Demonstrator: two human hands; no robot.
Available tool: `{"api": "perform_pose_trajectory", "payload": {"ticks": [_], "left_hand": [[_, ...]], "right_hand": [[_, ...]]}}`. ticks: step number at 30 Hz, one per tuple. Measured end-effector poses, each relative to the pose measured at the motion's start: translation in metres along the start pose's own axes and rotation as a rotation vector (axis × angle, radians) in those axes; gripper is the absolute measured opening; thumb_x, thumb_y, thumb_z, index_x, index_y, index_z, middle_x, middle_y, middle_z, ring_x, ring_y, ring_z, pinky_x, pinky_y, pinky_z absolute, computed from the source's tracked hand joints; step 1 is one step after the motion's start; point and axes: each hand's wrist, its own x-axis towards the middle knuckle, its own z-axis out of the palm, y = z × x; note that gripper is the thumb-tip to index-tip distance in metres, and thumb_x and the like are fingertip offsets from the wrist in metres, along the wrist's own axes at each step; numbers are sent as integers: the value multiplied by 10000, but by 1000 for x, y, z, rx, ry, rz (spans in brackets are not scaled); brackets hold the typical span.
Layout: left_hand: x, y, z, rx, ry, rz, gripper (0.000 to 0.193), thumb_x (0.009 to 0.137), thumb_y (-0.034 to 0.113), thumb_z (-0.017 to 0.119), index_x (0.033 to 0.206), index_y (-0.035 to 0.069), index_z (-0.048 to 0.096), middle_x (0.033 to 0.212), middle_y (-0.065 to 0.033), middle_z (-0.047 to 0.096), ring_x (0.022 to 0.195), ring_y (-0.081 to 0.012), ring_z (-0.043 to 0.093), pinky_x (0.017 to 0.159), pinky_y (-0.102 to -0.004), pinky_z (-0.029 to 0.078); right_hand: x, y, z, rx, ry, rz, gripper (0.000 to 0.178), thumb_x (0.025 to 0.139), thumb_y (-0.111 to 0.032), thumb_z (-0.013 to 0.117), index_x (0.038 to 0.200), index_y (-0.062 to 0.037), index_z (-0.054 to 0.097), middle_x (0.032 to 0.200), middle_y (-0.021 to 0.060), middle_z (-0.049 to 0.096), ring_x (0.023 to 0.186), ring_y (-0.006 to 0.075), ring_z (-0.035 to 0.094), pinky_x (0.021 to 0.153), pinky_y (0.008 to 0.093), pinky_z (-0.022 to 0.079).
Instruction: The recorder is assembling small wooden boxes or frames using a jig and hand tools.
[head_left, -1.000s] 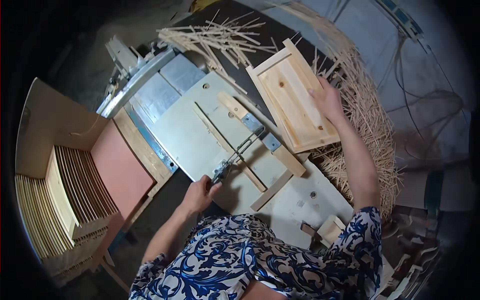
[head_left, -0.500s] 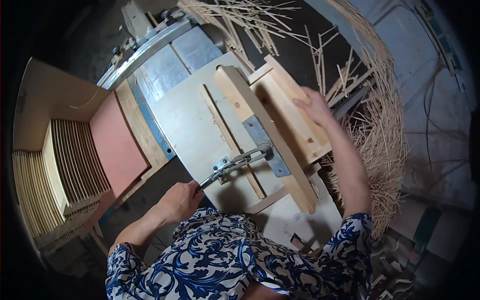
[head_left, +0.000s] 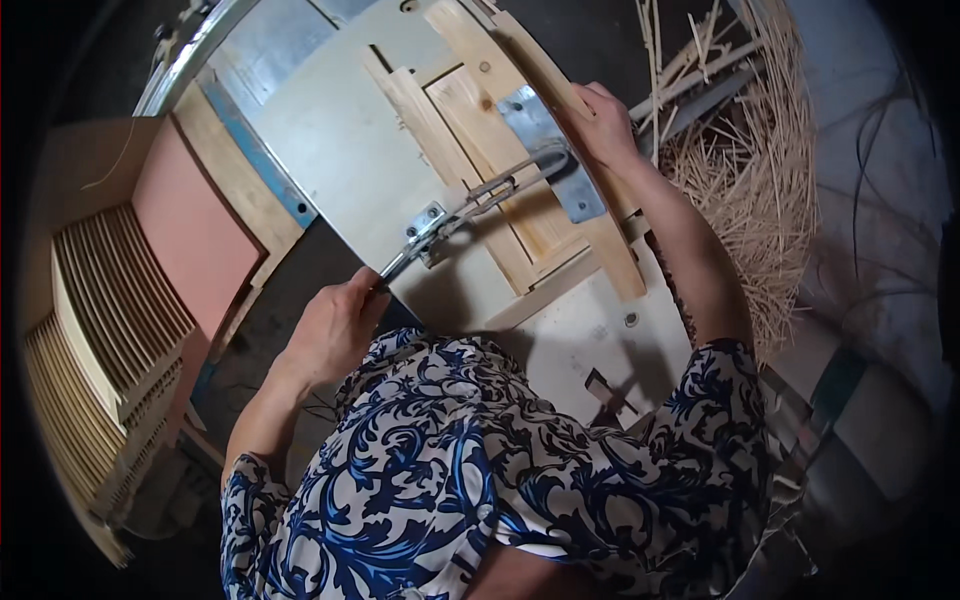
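My left hand point(head_left: 335, 322) is wrapped round the handle of a metal toggle clamp point(head_left: 427, 228), mounted on a pale board point(head_left: 330, 150). The clamp's loop arm reaches to a metal plate point(head_left: 583, 197) on a long wooden bar point(head_left: 620, 262). Beneath the bar lies a shallow pine box point(head_left: 415, 105), its left side out past the bar and its middle partly hidden. On the box's right side rests my right hand point(head_left: 608, 128), closed over the edge, fingertips partly hidden.
To the left, stacked thin wooden panels point(head_left: 120, 300) stand beside a pink board point(head_left: 195, 220). A blue-edged metal machine table point(head_left: 270, 60) lies at the back left. A heap of thin wood strips point(head_left: 750, 190) fills the right side.
The pine box has slid left beneath the wooden bar, with my right hand following at its right side. My left hand stays on the clamp handle. The whole view has shifted.
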Motion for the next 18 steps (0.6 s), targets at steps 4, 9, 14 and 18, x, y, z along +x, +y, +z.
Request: {"api": "perform_pose_trajectory", "payload": {"ticks": [4, 9, 14, 18], "left_hand": [[3, -3, 0, -42, 3, 38, 147, 1018, 136, 576, 1103, 16, 571, 749, -226, 624, 767, -437, 646, 703, -495, 506], [21, -19, 10, 15, -12, 107, 301, 998, 214, 646, 1162, -32, 584, 808, -229, 647, 717, -338, 639, 694, -404, 505], [55, -1, 30, 244, 267, 217, 383, 963, 339, 710, 1059, -23, 628, 720, -213, 659, 716, -409, 671, 686, -468, 542], [76, -6, 37, 118, 23, -74, 488, 925, 442, 746, 960, -40, 673, 699, -228, 666, 676, -404, 678, 662, -466, 550]], "right_hand": [[-18, -5, -6, 55, -7, 30, 301, 871, -113, 758, 1128, 29, 688, 965, 200, 652, 915, 392, 647, 779, 437, 529], [-21, -1, -8, 1, 21, 30, 290, 879, -154, 769, 1091, 30, 698, 958, 191, 660, 921, 393, 643, 783, 452, 526], [-21, -3, -15, -158, -37, -12, 310, 924, -218, 749, 1097, 34, 699, 1038, 167, 672, 952, 367, 644, 865, 423, 519], [-17, -5, -45, -341, 66, 71, 423, 915, -301, 761, 1179, 15, 668, 1092, 169, 669, 990, 387, 627, 938, 454, 500]]}}
